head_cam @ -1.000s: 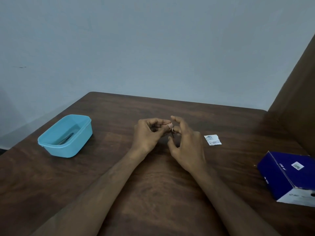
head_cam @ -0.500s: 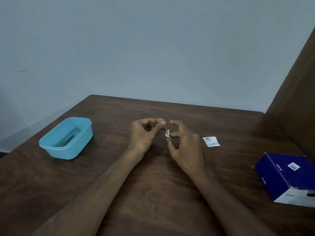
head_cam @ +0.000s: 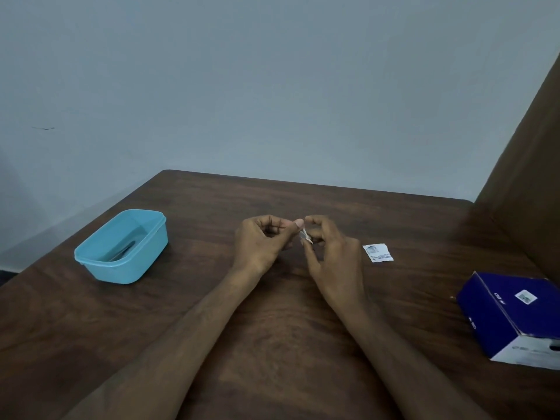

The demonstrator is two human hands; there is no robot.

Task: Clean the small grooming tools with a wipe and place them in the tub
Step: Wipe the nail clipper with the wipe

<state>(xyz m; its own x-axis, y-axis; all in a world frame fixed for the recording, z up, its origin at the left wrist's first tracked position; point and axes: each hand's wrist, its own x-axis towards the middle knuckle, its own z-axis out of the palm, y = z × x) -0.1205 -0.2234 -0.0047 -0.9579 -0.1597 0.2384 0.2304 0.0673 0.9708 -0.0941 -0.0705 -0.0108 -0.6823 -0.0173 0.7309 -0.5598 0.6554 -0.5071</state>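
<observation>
Dark brown wood grain fills the lower half of the view: the desk runs back to a pale blue-grey wall, and both bare forearms reach in from the near edge. The hands meet at the middle of the desk, raised a little over the wood. The left hand has its fingers curled in, thumb and forefinger pressed together at the tip on something very small; what it pinches is too tiny to name, though a thin greyish sliver shows just under that fingertip. The right hand sits just beside it, fingers curled and thumb stretched up, pinching a small crumpled white wipe that lies right between the two hands. Fingertips of the two hands are nearly touching over that wipe.

Off to the left, well apart from the hands, stands the light blue tub, lid off, upright on the desk. A slim dark tool lies inside on its floor, angled along the length.

To the right of the hands, a torn white sachet with small print lies flat on the wood. Further right, near the edge of view, a dark blue box with a white end panel rests at an angle. A brown panel rises at the far right.
</observation>
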